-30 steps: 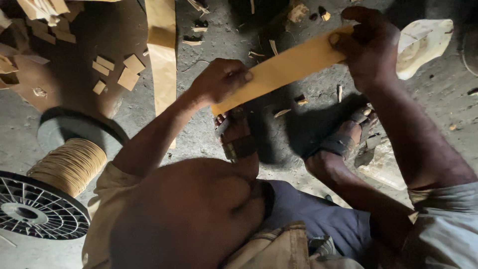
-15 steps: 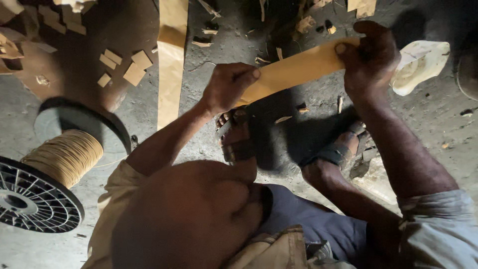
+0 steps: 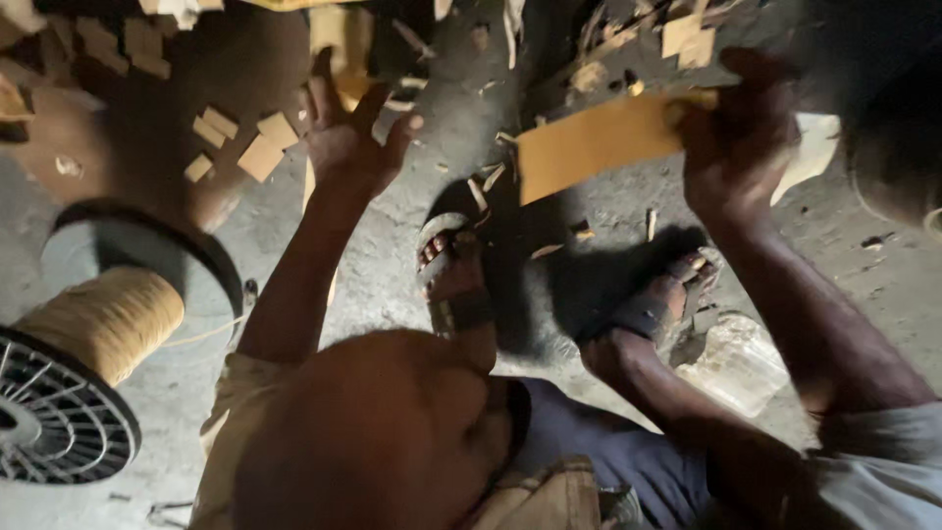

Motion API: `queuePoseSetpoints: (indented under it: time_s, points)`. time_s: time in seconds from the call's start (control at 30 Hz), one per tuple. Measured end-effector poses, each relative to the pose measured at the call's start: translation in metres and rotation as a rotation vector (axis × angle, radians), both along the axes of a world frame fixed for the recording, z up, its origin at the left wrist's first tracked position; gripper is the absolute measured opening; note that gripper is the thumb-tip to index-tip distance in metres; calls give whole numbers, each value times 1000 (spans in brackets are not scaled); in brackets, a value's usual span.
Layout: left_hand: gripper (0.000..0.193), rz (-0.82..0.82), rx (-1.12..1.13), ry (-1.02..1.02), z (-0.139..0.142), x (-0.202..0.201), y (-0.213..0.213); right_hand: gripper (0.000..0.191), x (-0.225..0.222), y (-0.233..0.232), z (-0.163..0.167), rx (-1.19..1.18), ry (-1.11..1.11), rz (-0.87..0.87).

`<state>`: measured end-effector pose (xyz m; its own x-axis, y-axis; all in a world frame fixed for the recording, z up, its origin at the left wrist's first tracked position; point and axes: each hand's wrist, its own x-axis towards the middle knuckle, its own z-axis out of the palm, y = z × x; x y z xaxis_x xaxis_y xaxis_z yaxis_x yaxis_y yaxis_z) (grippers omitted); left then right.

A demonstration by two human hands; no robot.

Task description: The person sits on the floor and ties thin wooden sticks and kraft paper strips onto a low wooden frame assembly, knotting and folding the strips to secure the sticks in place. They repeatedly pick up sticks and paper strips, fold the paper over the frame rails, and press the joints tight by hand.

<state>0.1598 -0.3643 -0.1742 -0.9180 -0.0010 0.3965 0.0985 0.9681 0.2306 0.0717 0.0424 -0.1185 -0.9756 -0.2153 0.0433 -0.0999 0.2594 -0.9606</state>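
Note:
My right hand (image 3: pixel 741 137) grips one end of a flat yellow-brown wooden strip (image 3: pixel 589 145), held above the floor at the upper right. My left hand (image 3: pixel 348 132) is off the strip, fingers spread, reaching over a long wooden plank (image 3: pixel 339 34) lying on the floor at the top. Both my sandalled feet (image 3: pixel 456 275) rest on the grey concrete below the strip. My bent knee fills the lower middle of the view.
A large black spool wound with tan cord (image 3: pixel 93 324) lies at the left. Small wooden offcuts (image 3: pixel 240 142) are scattered on the floor at upper left and top. A pale lump (image 3: pixel 736 363) sits by my right foot, and a pale cloth (image 3: pixel 814 147) behind my right hand.
My left hand has let go of the strip and moved left toward the plank, fingers now spread. My right hand still holds the strip. The camera has shifted.

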Motion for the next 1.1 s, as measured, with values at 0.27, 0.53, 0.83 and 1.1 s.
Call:
queuePoseSetpoints:
  time_s: [0.27,0.53,0.83,1.1]
  points:
    - [71,-113,681,-179,-23,16,-37,31,-7,38,124,956,17,436]
    - [72,-124,516,-184,-26,24,-51,39,46,95,107,590,-177,124]
    - [85,38,1855,-804,60,52,68,42,54,2,40,103,-168,135]
    - [26,142,1450,-828,55,64,86,51,62,-11,29,-30,-249,106]
